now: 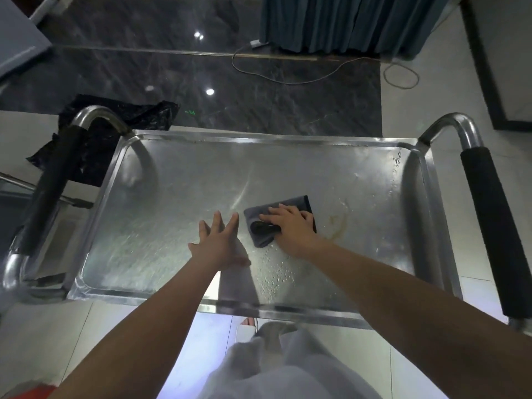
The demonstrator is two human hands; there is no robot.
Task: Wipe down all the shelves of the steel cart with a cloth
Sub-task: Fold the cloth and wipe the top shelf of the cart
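The steel cart's top shelf [178, 180] fills the middle of the head view, a shallow tray with a raised rim. A folded dark grey cloth [290, 204] lies right of the shelf's centre. My right hand [290, 226] presses flat on the cloth with spread fingers. My left hand [218, 243] hovers or rests just left of the cloth, fingers straight and spread, holding nothing. Water droplets [273, 272] and a brownish stain [338, 226] mark the shelf near the cloth. Lower shelves are hidden.
Two steel handles with black foam grips flank the cart, the left handle [54, 182] and the right handle [489, 226]. A black plastic bag [138, 113] lies on the floor behind the left handle. A cable [288, 73] runs across the dark floor near a teal curtain [345, 21].
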